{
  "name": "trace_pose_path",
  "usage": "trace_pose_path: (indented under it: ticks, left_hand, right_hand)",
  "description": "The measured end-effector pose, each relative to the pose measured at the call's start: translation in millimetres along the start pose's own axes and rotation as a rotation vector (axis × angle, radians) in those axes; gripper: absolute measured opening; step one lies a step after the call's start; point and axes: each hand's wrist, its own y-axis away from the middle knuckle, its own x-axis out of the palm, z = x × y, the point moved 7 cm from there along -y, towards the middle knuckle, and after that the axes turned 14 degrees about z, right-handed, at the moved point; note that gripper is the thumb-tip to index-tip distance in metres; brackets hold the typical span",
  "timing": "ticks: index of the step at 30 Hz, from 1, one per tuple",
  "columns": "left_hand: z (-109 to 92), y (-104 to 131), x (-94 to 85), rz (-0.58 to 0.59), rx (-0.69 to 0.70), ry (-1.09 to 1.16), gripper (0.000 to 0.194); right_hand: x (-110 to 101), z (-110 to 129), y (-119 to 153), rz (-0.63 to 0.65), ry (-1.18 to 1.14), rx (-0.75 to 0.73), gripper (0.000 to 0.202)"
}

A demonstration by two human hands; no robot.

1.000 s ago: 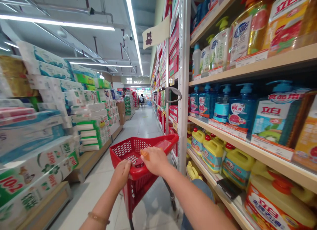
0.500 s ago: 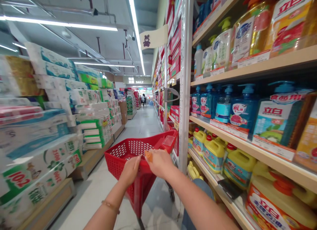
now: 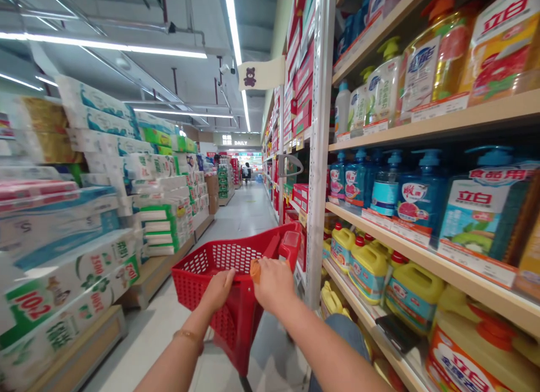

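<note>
A red plastic shopping cart with a perforated basket [image 3: 242, 316] is seen on the pale tiled floor [image 3: 242, 215] of an aisle, directly in front of the person. Its near edge is met by both bare hands. An orange handle piece [image 3: 255, 271] at that edge is clasped by the right hand [image 3: 275, 285], whose fingers are curled over it. The left hand [image 3: 218, 289] is laid against the cart's rim just beside, with the thumb extended on top; its other fingers are hidden, so whether they are closed around the rim cannot be told. A thin gold-toned bracelet [image 3: 188, 335] is worn on the left wrist.

On the right, pale wooden shelves [image 3: 439, 117] are lined with bottles: blue, clear-bodied pump bottles [image 3: 415, 198] are stood on the middle level, and yellow plastic jugs with handles [image 3: 367, 271] are set on the level below. On the left, white plastic-wrapped paper packs with green and red print [image 3: 71, 291] are stacked on low wooden platforms [image 3: 80, 347]. Overhead, a cream banner printed with a brown bear [image 3: 264, 74] is hung out from the shelving.
</note>
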Motion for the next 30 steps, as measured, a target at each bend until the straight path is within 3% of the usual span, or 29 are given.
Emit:
trace_pose_path:
  ticks: [3, 5, 9, 11, 15, 18, 22, 24, 28, 30]
  left_hand:
    - [10, -7, 9.6, -0.012, -0.053, -0.012, 0.055]
    - [9, -12, 19.4, -0.009, -0.059, -0.026, 0.055]
    - [8, -11, 26.1, 0.051, 0.014, -0.045, 0.049]
    - [16, -6, 22.1, 0.063, 0.010, -0.065, 0.048]
    - [28, 3, 22.3, 0.035, -0.099, -0.122, 0.045]
    - [17, 0, 34.4, 0.040, -0.146, -0.155, 0.045]
    - [-3, -4, 41.3, 0.118, -0.097, -0.162, 0.044]
    - [-4, 1, 36.4, 0.158, -0.079, -0.163, 0.044]
    - [12, 20, 23.7, 0.167, -0.155, -0.221, 0.051]
    - [13, 27, 24.0, 0.168, -0.184, -0.298, 0.052]
  right_hand:
    - [1, -22, -8, -0.023, 0.034, 0.172, 0.033]
    - [14, -17, -13, -0.020, 0.088, 0.183, 0.034]
    - [50, 8, -15, 0.009, 0.118, -0.096, 0.045]
    - [56, 2, -13, 0.006, 0.066, -0.161, 0.047]
    - [45, -39, -20, -0.059, 0.014, 0.049, 0.047]
    - [49, -46, -27, -0.067, 0.033, 0.163, 0.046]
    - [72, -28, -33, 0.038, 0.035, -0.080, 0.044]
    - [72, -36, -36, 0.066, 0.028, -0.126, 0.040]
    - [57, -81, -44, -0.016, 0.023, 0.125, 0.041]
    - [62, -85, -46, -0.034, 0.029, 0.193, 0.048]
